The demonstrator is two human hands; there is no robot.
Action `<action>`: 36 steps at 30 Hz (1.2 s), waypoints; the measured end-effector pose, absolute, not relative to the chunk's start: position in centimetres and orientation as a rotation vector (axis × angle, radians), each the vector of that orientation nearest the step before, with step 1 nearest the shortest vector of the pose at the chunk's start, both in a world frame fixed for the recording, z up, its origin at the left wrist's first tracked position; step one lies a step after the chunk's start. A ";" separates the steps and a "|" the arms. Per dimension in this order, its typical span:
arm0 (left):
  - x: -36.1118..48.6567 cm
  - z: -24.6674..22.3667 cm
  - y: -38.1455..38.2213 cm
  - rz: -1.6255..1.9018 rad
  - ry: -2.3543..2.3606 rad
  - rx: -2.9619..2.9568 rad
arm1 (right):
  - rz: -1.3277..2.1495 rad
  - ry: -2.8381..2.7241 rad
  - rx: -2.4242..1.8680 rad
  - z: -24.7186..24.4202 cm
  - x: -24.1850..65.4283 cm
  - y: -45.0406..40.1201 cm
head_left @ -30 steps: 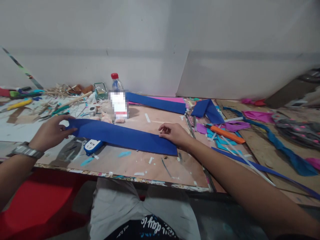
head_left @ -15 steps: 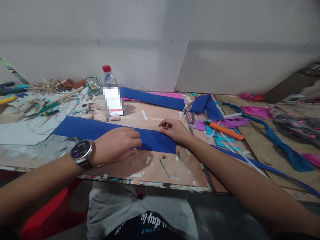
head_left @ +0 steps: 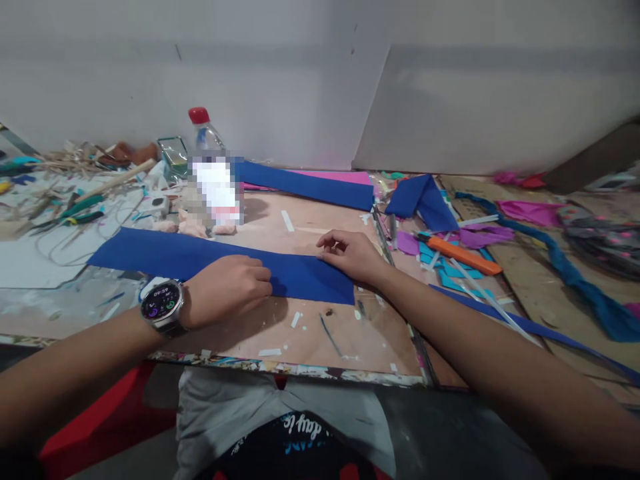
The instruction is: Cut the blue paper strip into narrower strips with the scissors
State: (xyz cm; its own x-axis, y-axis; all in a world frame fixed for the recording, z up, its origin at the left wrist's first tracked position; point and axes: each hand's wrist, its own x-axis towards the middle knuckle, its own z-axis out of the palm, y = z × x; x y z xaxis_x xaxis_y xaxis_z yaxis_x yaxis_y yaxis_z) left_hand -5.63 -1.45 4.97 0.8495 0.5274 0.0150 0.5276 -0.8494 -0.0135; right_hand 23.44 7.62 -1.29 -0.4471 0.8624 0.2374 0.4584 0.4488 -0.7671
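A long blue strip (head_left: 165,252), like cloth or paper, lies across the wooden tabletop in front of me. My left hand (head_left: 235,287), wearing a watch (head_left: 161,303) on the wrist, rests over the strip's near edge. Its fingers are curled together, and whatever is beneath them is hidden. At the strip's far edge, toward its right end, my right hand (head_left: 353,257) has thumb and forefinger closed on the material. The other fingers of that hand are bent above the table.
Behind the strip, a phone (head_left: 217,190) stands before a red-capped bottle (head_left: 207,137). Other blue pieces (head_left: 310,187) lie at the back. An orange cutter (head_left: 465,255) sits among scraps on the right. Pliers (head_left: 83,212) and sticks clutter the left.
My left hand has shifted slightly left along the strip, its fingers more tucked in. My right hand stays at the far edge. The whole view has shifted a little.
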 end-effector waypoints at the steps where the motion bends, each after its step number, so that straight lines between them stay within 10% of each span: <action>1: -5.5 5.1 -1.7 -0.073 -0.837 -3.021 | 0.835 -2.074 -1.101 -1.3 23.4 7.6; 9: -3.3 4.6 -3.7 -0.500 -0.359 -3.443 | 0.820 -2.082 -1.113 -1.3 23.4 7.6; 36: -4.2 3.0 -0.5 -0.211 -0.460 -3.329 | 0.848 -2.092 -1.093 -1.2 23.3 7.5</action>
